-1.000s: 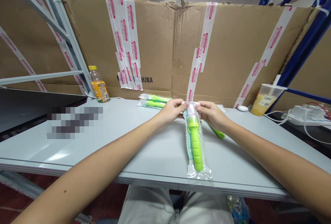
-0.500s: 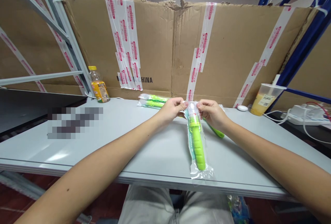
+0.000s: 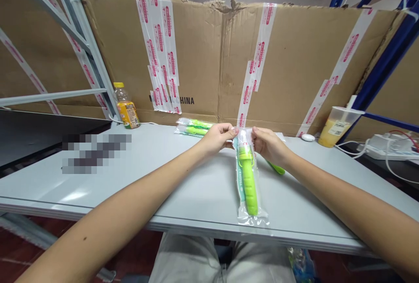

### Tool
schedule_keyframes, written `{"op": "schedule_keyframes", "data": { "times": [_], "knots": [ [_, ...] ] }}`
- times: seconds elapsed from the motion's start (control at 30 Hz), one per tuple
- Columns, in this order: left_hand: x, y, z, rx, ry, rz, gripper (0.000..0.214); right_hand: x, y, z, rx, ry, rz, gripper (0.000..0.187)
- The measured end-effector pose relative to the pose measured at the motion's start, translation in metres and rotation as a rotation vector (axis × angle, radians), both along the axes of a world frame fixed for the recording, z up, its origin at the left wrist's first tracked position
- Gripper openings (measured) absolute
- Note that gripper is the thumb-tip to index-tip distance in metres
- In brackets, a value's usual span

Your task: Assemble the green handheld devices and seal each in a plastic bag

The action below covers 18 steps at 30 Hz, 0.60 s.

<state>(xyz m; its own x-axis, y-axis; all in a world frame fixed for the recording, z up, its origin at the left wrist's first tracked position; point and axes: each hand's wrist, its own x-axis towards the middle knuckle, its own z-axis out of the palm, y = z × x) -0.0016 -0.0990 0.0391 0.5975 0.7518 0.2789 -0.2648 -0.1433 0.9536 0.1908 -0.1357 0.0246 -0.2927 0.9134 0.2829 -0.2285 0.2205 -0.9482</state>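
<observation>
A clear plastic bag (image 3: 262,220) holds a bright green stick-like item (image 3: 250,187) with a ribbed handle and a paler top. It hangs upright over the front part of the table, its lower end towards me. My left hand (image 3: 220,138) pinches the bag's top left corner between thumb and fingers. At the top right edge, my right hand (image 3: 269,144) is closed, thumb against curled fingers; its exact grip is partly hidden. A green strip (image 3: 277,168) on the table shows from behind my right hand. More green bagged items (image 3: 196,130) lie just beyond my left hand.
A cardboard wall (image 3: 196,56) with tape strips closes off the table's back. A juice bottle (image 3: 128,113) stands at the back left. On the right are a drink cup (image 3: 335,128), a small white oval object (image 3: 307,137) and a power strip (image 3: 379,147) with cables.
My right thumb and fingers have shifted slightly right at the bag's top edge. The bag's lower end has swung a little left. The left hand keeps its pinch.
</observation>
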Motion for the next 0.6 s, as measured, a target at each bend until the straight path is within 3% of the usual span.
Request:
{"op": "schedule_keyframes", "data": {
  "times": [0.2,0.47,0.6],
  "knots": [
    [0.0002,-0.0011,-0.0001,0.012,0.007,0.014,0.048,-0.0025,-0.004,0.0022,0.027,-0.035,0.011,0.02],
    [0.0011,0.0013,-0.0017,0.031,0.021,0.05,0.048,-0.0001,-0.0013,0.0009,0.018,0.015,0.05,0.022],
    [0.0007,0.0041,-0.0029,0.041,0.012,0.123,0.047,-0.0013,-0.0021,-0.0016,0.079,-0.073,0.007,0.016]
  ]
}}
